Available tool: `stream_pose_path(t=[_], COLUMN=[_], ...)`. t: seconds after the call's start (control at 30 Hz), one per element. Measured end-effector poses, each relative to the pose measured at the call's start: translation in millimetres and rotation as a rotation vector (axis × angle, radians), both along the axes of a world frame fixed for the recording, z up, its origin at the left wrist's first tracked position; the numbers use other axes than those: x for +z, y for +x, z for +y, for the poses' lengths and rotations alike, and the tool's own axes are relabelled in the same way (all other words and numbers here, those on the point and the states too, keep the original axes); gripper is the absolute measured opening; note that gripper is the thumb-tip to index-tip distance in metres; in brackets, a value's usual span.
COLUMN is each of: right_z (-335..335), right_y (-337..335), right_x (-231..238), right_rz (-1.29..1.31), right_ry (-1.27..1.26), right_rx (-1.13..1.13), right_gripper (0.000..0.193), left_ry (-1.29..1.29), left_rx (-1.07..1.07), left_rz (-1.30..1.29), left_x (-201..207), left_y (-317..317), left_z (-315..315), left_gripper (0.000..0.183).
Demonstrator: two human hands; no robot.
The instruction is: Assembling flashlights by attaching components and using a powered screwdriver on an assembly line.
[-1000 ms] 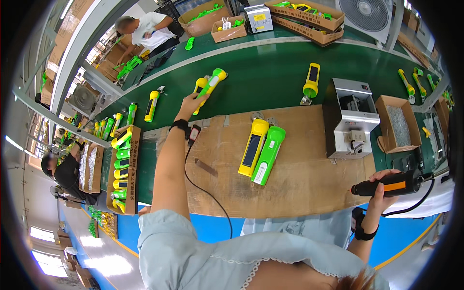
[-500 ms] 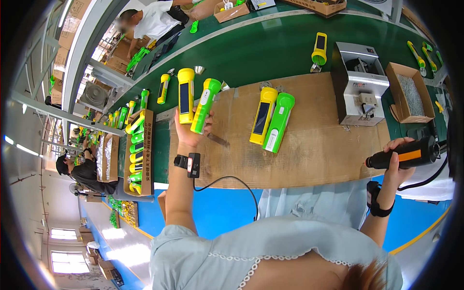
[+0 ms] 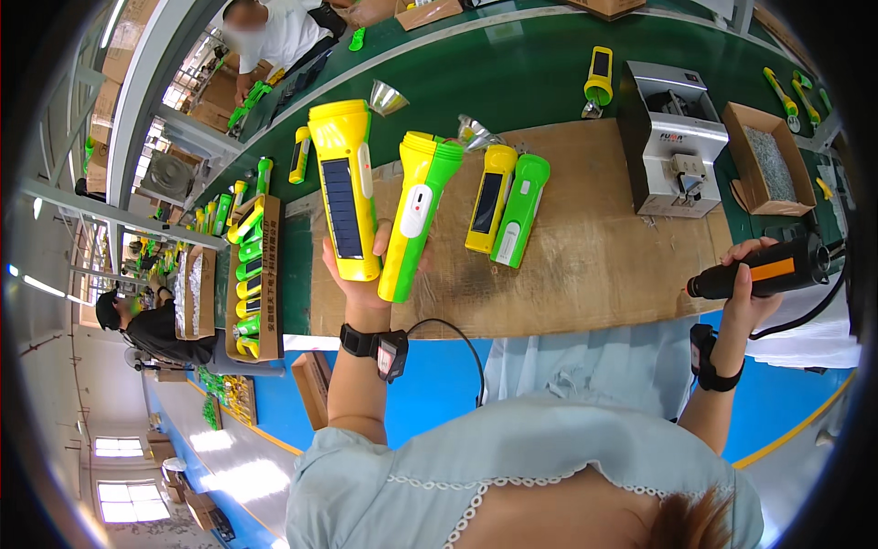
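My left hand (image 3: 368, 291) is closed around two flashlights held upright. One is a yellow flashlight (image 3: 343, 183) with a dark solar panel facing me; the other is a yellow-and-green flashlight (image 3: 422, 206) with a white switch plate. Silver reflector cups, one shiny cone (image 3: 388, 97) and another cone (image 3: 476, 134), show beside their heads. My right hand (image 3: 755, 300) grips a black electric screwdriver (image 3: 768, 272) with an orange stripe, its tip pointing left. Between the hands a yellow flashlight (image 3: 487, 203) and a green flashlight (image 3: 521, 212) lie side by side on the cardboard sheet (image 3: 585, 265).
A grey metal machine (image 3: 672, 146) stands at the right, beside a carton (image 3: 800, 188) of small metal parts. Another carton (image 3: 273, 293) of flashlights is at the left. A yellow flashlight (image 3: 599, 78) lies on the green bench (image 3: 512, 73). Other people work at the left.
My left hand has come nearer to me with both flashlights, which look larger and turned to show more of the panel and switch. My right hand has barely moved.
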State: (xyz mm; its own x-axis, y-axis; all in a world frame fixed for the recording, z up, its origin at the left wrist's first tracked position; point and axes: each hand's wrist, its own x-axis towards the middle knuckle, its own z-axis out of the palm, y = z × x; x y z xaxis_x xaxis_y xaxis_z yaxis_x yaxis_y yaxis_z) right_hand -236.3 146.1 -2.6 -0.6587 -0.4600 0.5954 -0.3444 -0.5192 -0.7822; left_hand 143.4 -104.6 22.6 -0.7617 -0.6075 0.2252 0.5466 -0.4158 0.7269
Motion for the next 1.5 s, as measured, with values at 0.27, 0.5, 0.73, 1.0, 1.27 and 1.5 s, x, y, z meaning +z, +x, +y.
stream_pose_path(t=[0.27,0.5,0.73,1.0,1.27,1.5], right_z=[3,-8,-54,-94,-106,-74], right_y=[-4,-2,-20,-38,-46,-13], right_x=[2,22,71,75,91,83], right_rz=[0.004,-0.014,0.136,0.139,0.057,-0.09], right_ry=[-0.009,-0.026,-0.204,-0.169,-0.097,-0.076], right_rx=[-0.029,-0.145,-0.169,-0.223,-0.096,0.17], right_gripper=[0.042,0.044,0.034,0.032,0.028,0.028], left_ry=[-0.068,-0.246,-1.201,-1.867,-1.957,-1.699], left_rx=[0.097,0.579,0.851,0.574,0.354,0.065], left_rz=[-0.049,-0.912,-1.99,-1.217,-1.074,-0.945], left_x=[-2,-68,-53,-27,-32,-54], left_y=[-6,1,-40,-74,-114,-149], left_z=[11,-21,6,41,60,85], left_gripper=[0.063,0.052,0.055,0.05,0.05,0.053])
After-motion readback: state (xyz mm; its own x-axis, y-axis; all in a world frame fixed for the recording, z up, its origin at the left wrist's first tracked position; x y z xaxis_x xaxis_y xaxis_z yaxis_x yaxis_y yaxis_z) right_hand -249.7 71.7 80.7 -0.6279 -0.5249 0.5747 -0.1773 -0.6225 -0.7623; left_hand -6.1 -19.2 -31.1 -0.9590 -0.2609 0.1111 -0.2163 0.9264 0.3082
